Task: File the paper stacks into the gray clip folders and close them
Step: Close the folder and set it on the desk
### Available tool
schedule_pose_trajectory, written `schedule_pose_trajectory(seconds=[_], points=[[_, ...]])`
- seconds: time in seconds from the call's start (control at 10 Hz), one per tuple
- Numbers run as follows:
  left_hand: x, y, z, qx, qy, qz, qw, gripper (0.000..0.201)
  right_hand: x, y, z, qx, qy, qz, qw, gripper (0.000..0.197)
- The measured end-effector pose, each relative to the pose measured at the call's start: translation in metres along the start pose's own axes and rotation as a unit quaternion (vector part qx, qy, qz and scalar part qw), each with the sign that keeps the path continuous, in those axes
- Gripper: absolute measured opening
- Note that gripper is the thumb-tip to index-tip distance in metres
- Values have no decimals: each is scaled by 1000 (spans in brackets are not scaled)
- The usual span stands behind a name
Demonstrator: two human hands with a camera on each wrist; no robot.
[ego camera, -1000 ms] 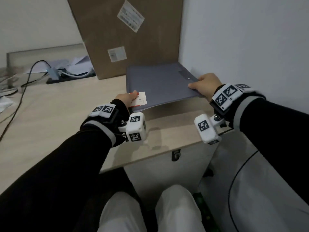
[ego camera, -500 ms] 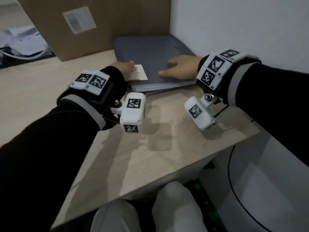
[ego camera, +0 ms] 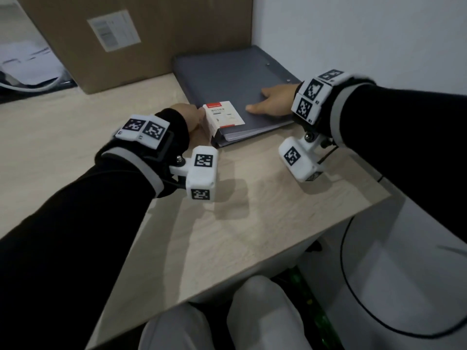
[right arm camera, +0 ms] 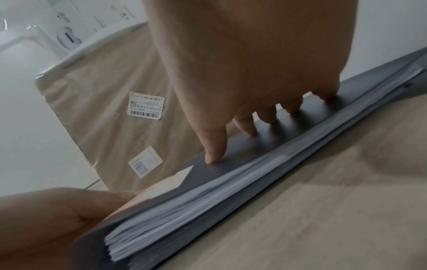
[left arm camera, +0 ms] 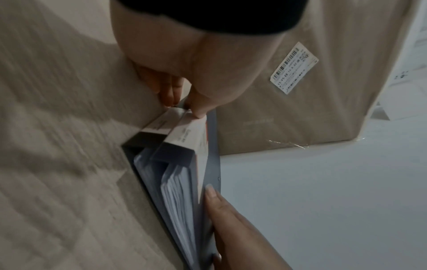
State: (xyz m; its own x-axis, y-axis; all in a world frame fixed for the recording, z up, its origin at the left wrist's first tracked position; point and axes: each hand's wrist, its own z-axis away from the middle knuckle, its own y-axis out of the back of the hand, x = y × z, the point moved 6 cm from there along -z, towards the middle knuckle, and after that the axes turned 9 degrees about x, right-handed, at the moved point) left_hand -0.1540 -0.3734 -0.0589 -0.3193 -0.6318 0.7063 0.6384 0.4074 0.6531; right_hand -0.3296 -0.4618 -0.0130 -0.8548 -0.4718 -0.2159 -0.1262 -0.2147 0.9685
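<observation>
A gray clip folder (ego camera: pixel 227 79) lies closed on the desk in the corner by the wall, with a white paper stack (ego camera: pixel 252 133) showing at its near edge. A white and red label (ego camera: pixel 223 114) wraps its near left corner. My left hand (ego camera: pixel 192 120) pinches that corner at the spine, thumb on the label (left arm camera: pixel 184 135). My right hand (ego camera: pixel 273 101) lies flat on the cover, its fingertips (right arm camera: pixel 212 159) pressing down on the folder (right arm camera: pixel 277 131). The paper sheets (right arm camera: pixel 196 206) sit between the covers.
A large cardboard box (ego camera: pixel 151 34) stands right behind the folder, against the white wall (ego camera: pixel 353 34). The wooden desk (ego camera: pixel 227 210) ends close to my lap. White papers and a cable (ego camera: pixel 25 69) lie at the far left.
The folder's cover, lifted a second ago with my right hand at its far edge, now lies flat. My right hand has moved onto the cover and spread out. The left hand stays at the corner.
</observation>
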Motion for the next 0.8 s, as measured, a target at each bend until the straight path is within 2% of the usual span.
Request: schedule_pose_trajectory(seconds=[0.1, 0.2, 0.3, 0.4, 0.5, 0.7, 0.8], points=[[8, 2, -1, 8, -38, -68, 997, 47, -6, 1, 3, 2, 8, 7, 1000, 67], [13, 8, -8, 54, -53, -92, 993, 49, -11, 4, 6, 19, 28, 6, 999, 55], [19, 7, -16, 59, -83, -119, 988, 47, -13, 0, 2, 21, 20, 16, 999, 60], [22, 8, -17, 59, -85, -171, 980, 56, -12, -10, -9, 10, -8, 28, 1000, 71], [22, 8, -25, 52, -91, -193, 976, 56, -9, -16, -24, 16, -9, 46, 999, 78], [19, 10, -33, 33, -76, -126, 989, 54, -4, -30, -35, 8, -2, 55, 998, 79], [17, 10, -31, 25, -80, -47, 995, 57, -5, -21, -28, 25, -5, 7, 1000, 75]])
